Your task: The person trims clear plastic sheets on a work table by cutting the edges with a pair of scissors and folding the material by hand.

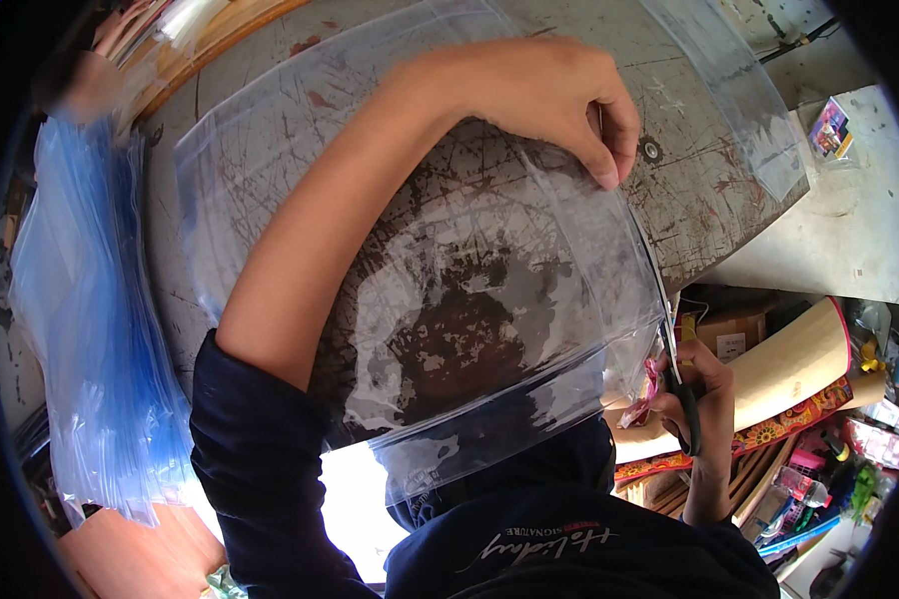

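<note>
A clear plastic sheet [449, 299] lies over the scratched grey worktable [714, 210], its near edge hanging toward my body. My left hand [544, 95] reaches across to the sheet's far right corner. Its thumb and fingers pinch the plastic edge there. At the near right corner my right hand [711, 394] is closed round the black-handled scissors [687, 414]. Their long blades point away from me, along the sheet's right edge; whether they are parted I cannot tell. Something pink and crumpled [651, 384] shows beside the scissors, next to my right fingers.
A thick stack of bluish plastic sheets [100, 319] hangs down at the left. Another clear strip [739, 110] lies at the far right of the table. Beyond the right edge are a rolled cream mat [789, 374], a cardboard box [734, 334] and clutter with a plastic bottle [804, 487].
</note>
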A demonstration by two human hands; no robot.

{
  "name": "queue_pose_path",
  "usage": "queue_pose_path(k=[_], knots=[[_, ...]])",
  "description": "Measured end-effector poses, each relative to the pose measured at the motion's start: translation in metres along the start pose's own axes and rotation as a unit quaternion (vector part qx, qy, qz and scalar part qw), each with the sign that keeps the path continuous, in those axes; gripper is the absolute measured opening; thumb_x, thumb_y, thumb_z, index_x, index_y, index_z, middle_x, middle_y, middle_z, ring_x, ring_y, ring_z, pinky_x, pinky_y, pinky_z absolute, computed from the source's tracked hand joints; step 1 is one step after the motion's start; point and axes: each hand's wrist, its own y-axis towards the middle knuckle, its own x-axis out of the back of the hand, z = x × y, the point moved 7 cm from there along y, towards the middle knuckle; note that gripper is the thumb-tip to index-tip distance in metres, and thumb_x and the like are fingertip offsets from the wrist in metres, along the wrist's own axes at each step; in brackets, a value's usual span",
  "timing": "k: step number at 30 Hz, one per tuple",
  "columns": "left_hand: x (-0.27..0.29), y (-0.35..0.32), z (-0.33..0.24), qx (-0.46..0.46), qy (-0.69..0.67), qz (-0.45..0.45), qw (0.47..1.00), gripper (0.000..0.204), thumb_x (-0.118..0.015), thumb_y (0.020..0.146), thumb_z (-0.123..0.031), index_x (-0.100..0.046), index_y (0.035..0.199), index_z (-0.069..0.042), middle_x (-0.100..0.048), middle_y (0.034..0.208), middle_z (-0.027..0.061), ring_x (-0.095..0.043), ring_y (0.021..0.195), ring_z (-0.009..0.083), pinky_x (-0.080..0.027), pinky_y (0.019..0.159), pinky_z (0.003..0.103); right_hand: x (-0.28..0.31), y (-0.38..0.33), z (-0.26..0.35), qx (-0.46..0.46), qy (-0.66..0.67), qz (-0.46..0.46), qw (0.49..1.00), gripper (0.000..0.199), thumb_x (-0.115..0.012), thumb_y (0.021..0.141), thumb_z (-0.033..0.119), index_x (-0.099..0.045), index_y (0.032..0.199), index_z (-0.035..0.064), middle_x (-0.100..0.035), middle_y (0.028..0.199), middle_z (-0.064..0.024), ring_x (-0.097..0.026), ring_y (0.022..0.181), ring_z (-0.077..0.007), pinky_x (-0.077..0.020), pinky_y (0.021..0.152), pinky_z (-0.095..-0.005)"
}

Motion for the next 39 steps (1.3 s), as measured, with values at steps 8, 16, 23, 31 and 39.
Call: queue_pose_path(k=[8,16,23,31,39], knots=[[0.001,0.001,0.006,0.007,-0.015,-0.033,0.999,0.017,-0.065,0.076,-0.017,-0.067,0.083,-0.002,-0.065,0.074,0.0041,-0.061,0.070,0.0121,-0.047,0.067,0.026,0.009,-0.001,-0.003,0.004,-0.002,0.019,1.000,0.048,-0.080,0.062,0.018,-0.051,0.096,-0.0007,-0.054,0.064,0.0003,-0.046,0.053,-0.0009,-0.0335,0.049,-0.0154],[0.000,0.001,0.012,0.022,-0.025,-0.038,0.999,0.017,-0.063,0.077,-0.019,-0.066,0.082,-0.002,-0.064,0.071,0.0029,-0.060,0.068,0.0099,-0.046,0.065,0.025,0.007,0.002,0.010,0.024,-0.032,0.044,0.998,0.047,-0.079,0.063,0.018,-0.050,0.095,-0.0023,-0.050,0.058,0.0011,-0.045,0.051,-0.0020,-0.0340,0.049,-0.0159],[-0.001,-0.001,0.015,0.030,-0.022,-0.030,0.999,0.018,-0.061,0.079,-0.021,-0.065,0.081,-0.003,-0.063,0.069,0.0006,-0.058,0.066,0.0078,-0.045,0.064,0.023,-0.002,0.012,0.021,0.005,-0.011,0.030,0.999,0.042,-0.077,0.063,0.012,-0.050,0.093,-0.0011,-0.055,0.059,-0.0016,-0.049,0.051,-0.0030,-0.0351,0.046,-0.0162],[0.001,-0.002,0.013,0.019,-0.022,-0.042,0.999,0.022,-0.061,0.079,-0.026,-0.065,0.080,-0.005,-0.063,0.068,-0.0001,-0.058,0.065,0.0072,-0.044,0.063,0.023,-0.009,0.015,0.028,0.009,-0.030,0.028,0.999,0.037,-0.073,0.063,0.006,-0.050,0.092,0.0002,-0.055,0.057,-0.0015,-0.047,0.048,-0.0015,-0.0318,0.042,-0.0151],[0.001,-0.001,0.015,0.020,-0.037,-0.040,0.998,0.020,-0.062,0.079,-0.025,-0.066,0.080,-0.005,-0.063,0.068,0.0001,-0.059,0.066,0.0075,-0.045,0.064,0.023,-0.013,0.014,0.030,0.010,-0.019,0.011,1.000,0.034,-0.071,0.066,0.003,-0.051,0.093,-0.0001,-0.057,0.062,-0.0025,-0.050,0.051,-0.0024,-0.0349,0.043,-0.0156]])
